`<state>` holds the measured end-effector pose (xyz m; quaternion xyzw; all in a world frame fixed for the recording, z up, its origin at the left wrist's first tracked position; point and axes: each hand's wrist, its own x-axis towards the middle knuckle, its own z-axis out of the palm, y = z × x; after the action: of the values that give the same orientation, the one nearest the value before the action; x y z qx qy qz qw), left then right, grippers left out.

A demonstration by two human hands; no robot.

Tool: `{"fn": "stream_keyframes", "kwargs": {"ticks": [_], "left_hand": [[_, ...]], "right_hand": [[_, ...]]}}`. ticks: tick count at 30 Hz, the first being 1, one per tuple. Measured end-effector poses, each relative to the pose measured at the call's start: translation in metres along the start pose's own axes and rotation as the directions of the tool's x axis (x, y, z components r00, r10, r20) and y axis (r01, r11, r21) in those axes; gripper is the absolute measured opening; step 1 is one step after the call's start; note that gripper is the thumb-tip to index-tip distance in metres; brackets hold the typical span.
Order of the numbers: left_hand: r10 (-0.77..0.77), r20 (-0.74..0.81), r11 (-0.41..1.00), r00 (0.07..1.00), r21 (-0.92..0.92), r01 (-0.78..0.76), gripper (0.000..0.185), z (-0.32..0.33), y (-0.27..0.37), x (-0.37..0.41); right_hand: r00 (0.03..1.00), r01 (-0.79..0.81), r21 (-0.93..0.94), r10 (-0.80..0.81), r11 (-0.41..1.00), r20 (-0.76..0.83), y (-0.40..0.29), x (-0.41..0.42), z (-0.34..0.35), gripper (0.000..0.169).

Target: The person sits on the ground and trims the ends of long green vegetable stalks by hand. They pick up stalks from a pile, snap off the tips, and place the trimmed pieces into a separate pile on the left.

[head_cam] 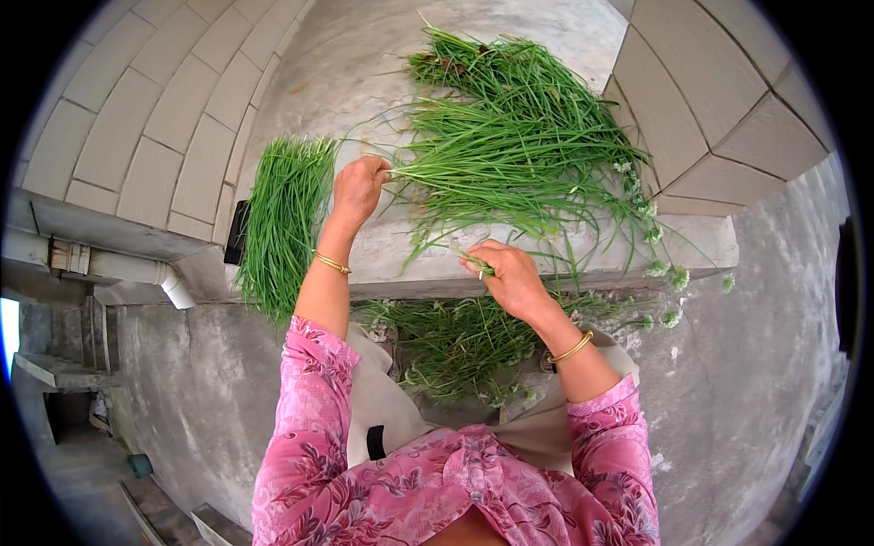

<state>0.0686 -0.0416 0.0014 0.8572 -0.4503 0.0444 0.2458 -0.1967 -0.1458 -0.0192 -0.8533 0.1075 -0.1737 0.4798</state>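
My left hand (360, 190) pinches the pale stem ends of some garlic chives at the left edge of a loose green pile (512, 157) on a concrete ledge (382, 263). My right hand (504, 273), nearer to me by the ledge's front edge, is closed on a few short green stems (483, 269). Left of my left hand lies a neat bundle of chives (283, 218), its pale ends pointing away and its leaf tips hanging over the edge. White chive flowers (657, 267) hang at the pile's right.
Tiled walls (171, 102) flank the ledge on both sides. A black flat object (236, 233) lies partly under the neat bundle. More stems with flowers (471, 348) lie on the ground between my legs. A white pipe (130, 266) runs at the left.
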Motion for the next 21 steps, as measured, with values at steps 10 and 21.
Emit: {"fn": "stream_keyframes", "kwargs": {"ticks": [10,21], "left_hand": [[0.053,-0.185,0.988,0.981,-0.132,-0.078,0.012,-0.022,-0.014,-0.037],[-0.152,0.126,0.548,0.98,-0.815,0.19,0.01,-0.005,0.021,-0.077]], "right_hand": [[0.998,0.066,-0.229,-0.061,0.971,0.031,-0.001,0.007,0.006,0.015],[0.959,0.009,0.231,0.057,0.973,-0.277,-0.009,0.011,-0.001,0.013]]}}
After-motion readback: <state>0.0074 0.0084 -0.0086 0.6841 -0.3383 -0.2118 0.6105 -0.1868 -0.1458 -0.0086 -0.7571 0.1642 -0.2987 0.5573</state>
